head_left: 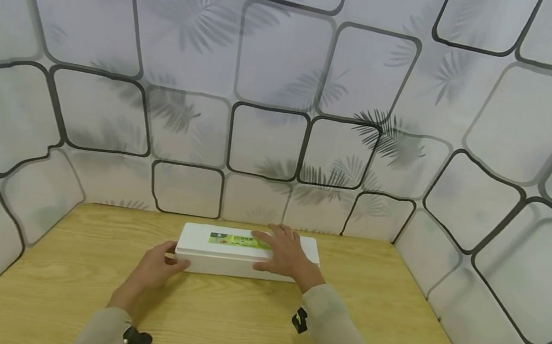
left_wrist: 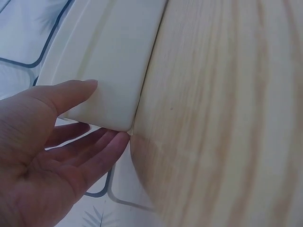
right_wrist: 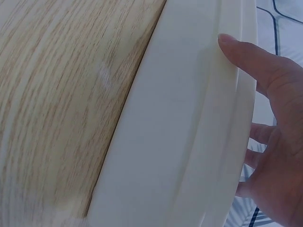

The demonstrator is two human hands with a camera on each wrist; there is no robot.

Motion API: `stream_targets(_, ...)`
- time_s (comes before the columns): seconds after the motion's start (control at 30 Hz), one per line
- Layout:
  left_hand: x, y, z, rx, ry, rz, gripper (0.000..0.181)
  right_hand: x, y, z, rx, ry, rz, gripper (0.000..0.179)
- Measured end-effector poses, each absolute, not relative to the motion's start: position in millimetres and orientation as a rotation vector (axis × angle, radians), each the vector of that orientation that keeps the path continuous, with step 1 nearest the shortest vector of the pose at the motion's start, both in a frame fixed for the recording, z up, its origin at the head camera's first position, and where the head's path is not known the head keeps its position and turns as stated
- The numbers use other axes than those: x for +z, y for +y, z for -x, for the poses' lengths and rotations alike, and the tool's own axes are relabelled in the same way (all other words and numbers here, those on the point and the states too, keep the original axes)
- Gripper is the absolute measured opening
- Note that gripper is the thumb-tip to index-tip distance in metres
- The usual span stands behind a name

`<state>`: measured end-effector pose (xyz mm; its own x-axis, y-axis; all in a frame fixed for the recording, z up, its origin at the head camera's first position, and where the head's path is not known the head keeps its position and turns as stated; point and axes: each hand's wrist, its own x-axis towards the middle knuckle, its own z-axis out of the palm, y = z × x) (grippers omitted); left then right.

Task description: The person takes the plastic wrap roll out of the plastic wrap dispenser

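Observation:
A long white plastic box (head_left: pixel 224 265) lies on the wooden table, its lid (head_left: pixel 197 237) on top and a green printed label (head_left: pixel 227 239) on the lid. My left hand (head_left: pixel 156 266) holds the box's left end. In the left wrist view, its thumb (left_wrist: pixel 78 92) lies against the front wall while the fingers (left_wrist: pixel 102 151) touch the end near the bottom corner. Across the right half of the lid spreads my right hand (head_left: pixel 287 253). The right thumb (right_wrist: pixel 241 52) presses the front of the lid's rim, and the other fingers reach over the top, their tips hidden in the right wrist view.
The pale wooden table (head_left: pixel 217 324) extends around the box. Behind it and at both sides hangs a white cloth (head_left: pixel 269 143) with dark rounded squares and grey leaves. Each sleeve carries a small black device, one on the left wrist (head_left: pixel 136 340) and one on the right (head_left: pixel 300 320).

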<state>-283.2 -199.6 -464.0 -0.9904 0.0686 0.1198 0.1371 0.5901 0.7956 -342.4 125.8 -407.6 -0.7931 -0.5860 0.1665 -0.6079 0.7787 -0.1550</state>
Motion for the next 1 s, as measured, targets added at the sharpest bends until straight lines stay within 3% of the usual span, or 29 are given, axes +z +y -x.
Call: stream_targets(1.0,-464.7,-200.2,285.7,-1.388,-2.738,0.163,0.058,-410.9,120.8,348.7,0.249,-2.960,-0.993,0.078)
